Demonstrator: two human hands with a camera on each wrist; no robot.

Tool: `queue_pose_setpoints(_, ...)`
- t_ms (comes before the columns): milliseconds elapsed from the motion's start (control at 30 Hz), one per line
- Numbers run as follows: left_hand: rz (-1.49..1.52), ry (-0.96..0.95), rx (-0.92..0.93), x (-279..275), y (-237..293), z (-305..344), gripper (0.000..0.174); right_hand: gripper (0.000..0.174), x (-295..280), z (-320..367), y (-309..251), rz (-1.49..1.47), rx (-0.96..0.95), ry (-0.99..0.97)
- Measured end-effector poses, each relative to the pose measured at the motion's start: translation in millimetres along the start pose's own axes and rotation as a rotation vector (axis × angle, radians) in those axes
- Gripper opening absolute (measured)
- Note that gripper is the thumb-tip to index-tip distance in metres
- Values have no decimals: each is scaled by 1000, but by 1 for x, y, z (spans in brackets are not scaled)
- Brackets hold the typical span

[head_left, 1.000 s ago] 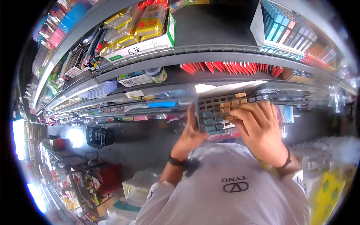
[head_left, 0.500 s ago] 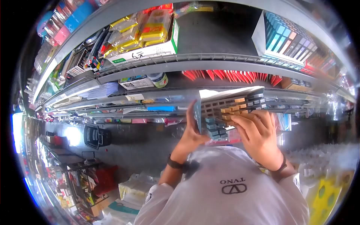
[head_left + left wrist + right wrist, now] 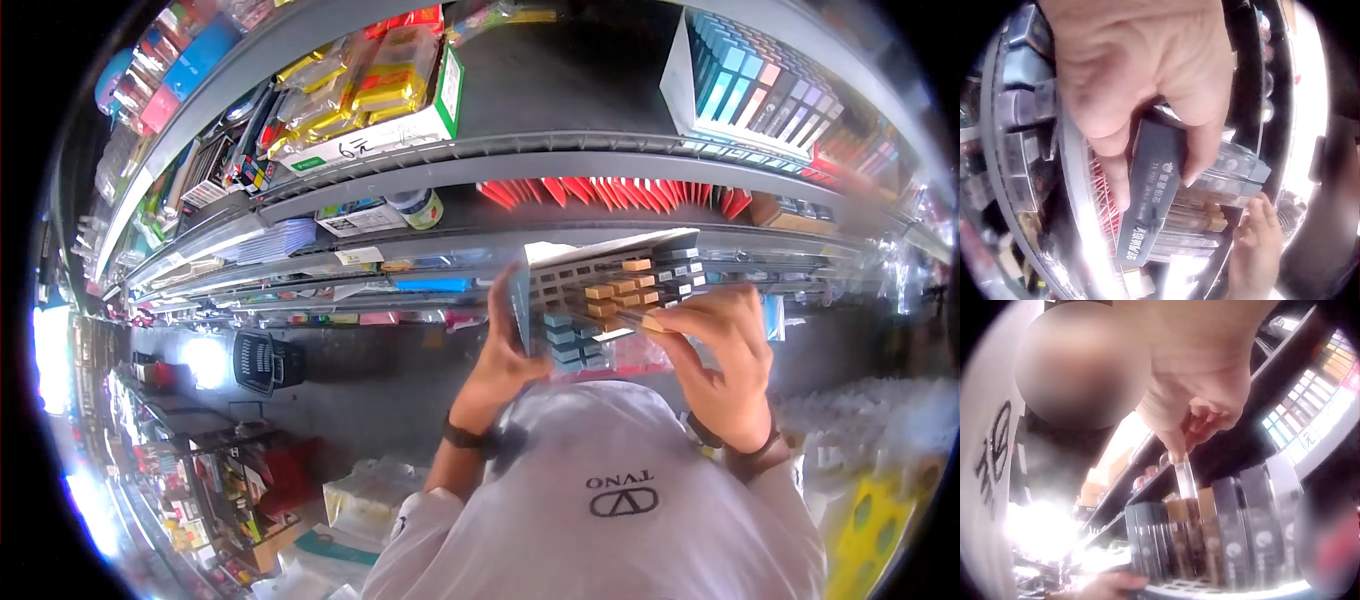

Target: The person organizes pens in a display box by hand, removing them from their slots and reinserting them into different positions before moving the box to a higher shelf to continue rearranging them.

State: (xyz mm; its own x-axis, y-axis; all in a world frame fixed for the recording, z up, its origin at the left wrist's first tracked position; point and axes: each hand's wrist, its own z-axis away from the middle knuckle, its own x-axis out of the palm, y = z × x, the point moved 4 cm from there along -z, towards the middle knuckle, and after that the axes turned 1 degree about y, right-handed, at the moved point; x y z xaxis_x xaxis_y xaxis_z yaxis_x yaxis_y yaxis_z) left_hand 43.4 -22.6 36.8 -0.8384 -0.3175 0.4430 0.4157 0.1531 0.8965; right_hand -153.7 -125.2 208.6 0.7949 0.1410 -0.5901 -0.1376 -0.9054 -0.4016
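A display box [image 3: 610,258] of slim clear tubes with teal, tan and grey caps is held in front of the chest. My left hand [image 3: 505,355] grips its side, fingers and thumb spread around the box, whose dark printed end [image 3: 1150,181] shows in the left wrist view. My right hand [image 3: 725,360] pinches one slim clear tube [image 3: 1185,478] by its tan-capped end, drawn up above the tubes [image 3: 1188,544] standing in the slotted holder. Several slots at the box's left are vacant.
Shelves run across the front, with a carton of yellow packets [image 3: 395,85], a row of red packets [image 3: 610,193] and a box of coloured sets [image 3: 765,90]. Behind at the left, a dark basket [image 3: 268,362] is on the floor. Plastic-wrapped goods [image 3: 870,420] stand at the right.
My right hand has moved from among the tubes toward the right and pulled one out with its fingertips. My left hand keeps its grip on the box, now tilted slightly.
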Motion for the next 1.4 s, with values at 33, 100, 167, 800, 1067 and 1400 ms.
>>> queue_pose_setpoints(33,-9,15,-5,-2,-3,1,119,41,-8,0,-2,-15,15,26)
queue_pose_setpoints(100,-45,44,-11,-8,-8,2,117,44,-26,2,-4,-41,38,85)
queue_pose_setpoints(167,-42,60,-13,-16,-17,5,114,41,-44,10,1,-96,0,146)
queue_pose_setpoints(800,209,55,-74,1,0,10,110,31,-44,34,-2,-108,-21,4)
queue_pose_setpoints(1067,164,74,-18,4,10,14,113,36,-29,34,-3,-46,-57,-101)
queue_pose_setpoints(1400,116,39,2,14,18,10,124,37,-28,31,-4,-39,-70,-78)
